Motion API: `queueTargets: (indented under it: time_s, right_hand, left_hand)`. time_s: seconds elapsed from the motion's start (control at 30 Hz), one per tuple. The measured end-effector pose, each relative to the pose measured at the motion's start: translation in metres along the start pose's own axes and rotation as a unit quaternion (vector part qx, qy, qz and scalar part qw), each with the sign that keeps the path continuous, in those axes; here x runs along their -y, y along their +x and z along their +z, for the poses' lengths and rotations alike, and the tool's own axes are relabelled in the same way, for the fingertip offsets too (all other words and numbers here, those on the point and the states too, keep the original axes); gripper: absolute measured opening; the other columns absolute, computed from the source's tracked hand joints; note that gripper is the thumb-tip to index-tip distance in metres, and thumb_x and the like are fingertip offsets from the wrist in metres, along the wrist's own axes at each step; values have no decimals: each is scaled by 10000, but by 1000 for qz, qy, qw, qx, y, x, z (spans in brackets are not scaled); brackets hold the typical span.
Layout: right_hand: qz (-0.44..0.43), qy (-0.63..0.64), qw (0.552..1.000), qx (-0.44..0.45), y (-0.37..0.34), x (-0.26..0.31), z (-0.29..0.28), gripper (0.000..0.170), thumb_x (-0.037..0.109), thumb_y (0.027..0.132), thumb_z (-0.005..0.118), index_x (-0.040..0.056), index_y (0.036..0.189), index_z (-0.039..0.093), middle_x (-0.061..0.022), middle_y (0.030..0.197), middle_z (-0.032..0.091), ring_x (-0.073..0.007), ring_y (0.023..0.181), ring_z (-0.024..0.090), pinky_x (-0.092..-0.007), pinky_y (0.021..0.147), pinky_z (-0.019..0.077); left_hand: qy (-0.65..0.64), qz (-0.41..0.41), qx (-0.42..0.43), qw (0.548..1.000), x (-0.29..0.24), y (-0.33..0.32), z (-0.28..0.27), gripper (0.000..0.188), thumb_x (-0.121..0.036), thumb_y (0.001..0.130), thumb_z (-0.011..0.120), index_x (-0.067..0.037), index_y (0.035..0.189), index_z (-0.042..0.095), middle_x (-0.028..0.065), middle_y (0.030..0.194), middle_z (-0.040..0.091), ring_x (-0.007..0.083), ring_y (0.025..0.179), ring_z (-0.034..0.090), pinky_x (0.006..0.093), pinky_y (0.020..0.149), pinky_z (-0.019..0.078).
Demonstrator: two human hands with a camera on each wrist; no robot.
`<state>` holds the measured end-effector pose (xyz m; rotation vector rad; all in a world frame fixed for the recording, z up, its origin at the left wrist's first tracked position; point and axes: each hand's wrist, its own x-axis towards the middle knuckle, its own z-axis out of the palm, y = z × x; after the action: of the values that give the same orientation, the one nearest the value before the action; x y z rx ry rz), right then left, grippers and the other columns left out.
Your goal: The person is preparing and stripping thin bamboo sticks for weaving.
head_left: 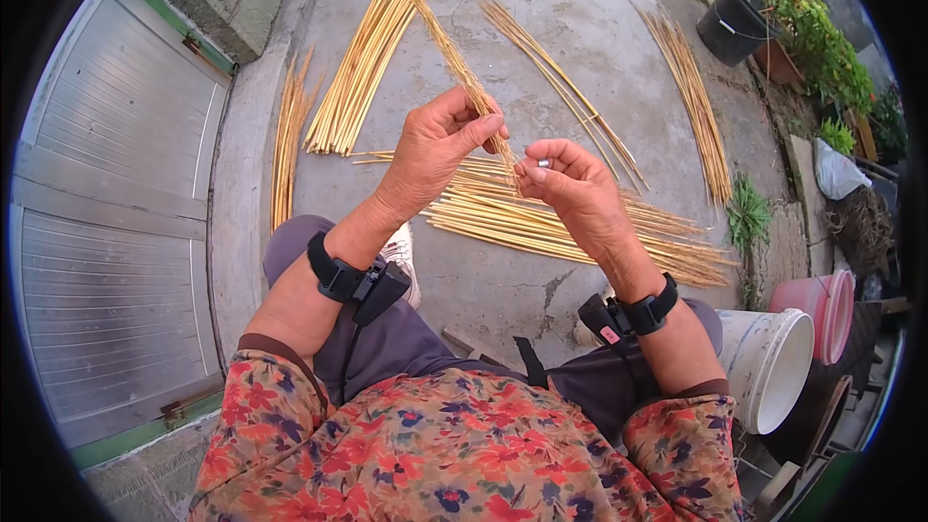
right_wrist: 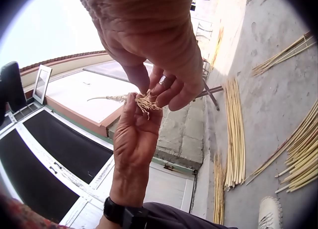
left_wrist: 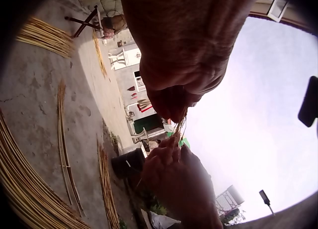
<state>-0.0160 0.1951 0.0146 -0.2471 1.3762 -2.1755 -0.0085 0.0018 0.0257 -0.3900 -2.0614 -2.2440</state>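
Your left hand (head_left: 432,150), closest to its wrist camera (head_left: 384,292), grips the straw bunch (head_left: 449,50) near its frayed end; your right hand (head_left: 585,191) pinches wisps (right_wrist: 145,104) there, fingertips close together. Bunch is in the air, slanting away over the concrete floor (head_left: 449,271). Watch out: a hard tug could snap wisps, and a slack left grip could drop it among the loose stalks (head_left: 541,227) below, mixing them.
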Motion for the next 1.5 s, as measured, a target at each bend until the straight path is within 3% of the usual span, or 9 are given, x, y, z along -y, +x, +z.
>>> queueTargets:
  time_s: [0.47, 0.53, 0.67, 0.77, 0.83, 0.97, 1.1, 1.27, 1.5]
  right_hand:
    - [28, -176, 983, -54, 5, -17, -8, 136, 22, 781, 572, -4, 914, 560, -4, 762, 560, -59, 705, 522, -194, 633, 419]
    - [47, -212, 974, -57, 3, -21, -13, 118, 24, 782, 565, 1, 898, 565, 5, 740, 551, -52, 684, 509, -195, 604, 407]
    - [53, -330, 940, 67, -11, -20, -12, 97, 69, 808, 566, 19, 891, 575, -9, 710, 560, -63, 642, 513, -227, 552, 417]
    - [207, -403, 878, 155, -32, -16, 0, 86, 53, 807, 566, 25, 887, 580, -30, 729, 581, -88, 670, 538, -236, 579, 427]
    - [71, -388, 899, 190, -42, -23, 1, 108, -7, 794, 524, 30, 874, 586, -39, 763, 595, -109, 709, 553, -242, 613, 436]
    - [0, -364, 923, 124, -41, -10, -6, 230, -94, 732, 438, 23, 860, 589, -14, 772, 580, -114, 717, 536, -235, 648, 427]
    - [34, -318, 942, 101, -44, 17, 4, 156, -62, 758, 497, 21, 857, 586, 0, 761, 572, -104, 712, 526, -236, 656, 422]
    - [-79, -221, 969, -82, -36, 11, 1, 142, 34, 807, 608, 21, 944, 569, -4, 796, 589, -58, 755, 540, -198, 690, 451]
    - [-98, -269, 952, -111, -26, 1, 3, 216, 27, 793, 626, 17, 992, 542, -38, 896, 596, -73, 761, 560, -211, 687, 477]
  left_hand:
    - [32, 12, 9, 999, -2, -6, 7, 112, -98, 870, 557, -23, 953, 560, 39, 843, 593, 101, 792, 569, 239, 718, 479]
    - [-16, 81, -45, 996, -5, 3, -2, 105, -95, 872, 553, -24, 949, 560, 42, 842, 587, 106, 784, 565, 246, 719, 478]
    - [-58, 43, -55, 996, -7, 4, -12, 106, -101, 875, 550, -22, 945, 558, 44, 838, 584, 111, 772, 564, 250, 709, 481]
    - [-69, 25, -65, 995, -2, 4, -13, 106, -108, 877, 548, -23, 940, 557, 48, 836, 585, 115, 769, 565, 255, 696, 485]
    - [-66, 21, -64, 996, 0, 4, -15, 107, -108, 875, 551, -23, 940, 557, 45, 827, 589, 114, 770, 567, 257, 692, 487]
    - [-58, 7, -58, 997, 0, 4, -9, 108, -108, 871, 557, -24, 938, 557, 42, 813, 592, 112, 765, 566, 252, 682, 483]
    - [-40, 16, -51, 998, 2, 7, 0, 115, -114, 862, 574, -22, 929, 559, 36, 788, 593, 101, 748, 565, 241, 673, 476]
    - [30, 5, -41, 999, 6, 7, 15, 121, -119, 849, 595, -20, 911, 562, 25, 767, 590, 86, 710, 561, 225, 658, 470]
    - [62, -9, -24, 998, 6, 8, 28, 110, -111, 842, 606, -19, 838, 545, 19, 724, 578, 57, 659, 541, 194, 609, 454]
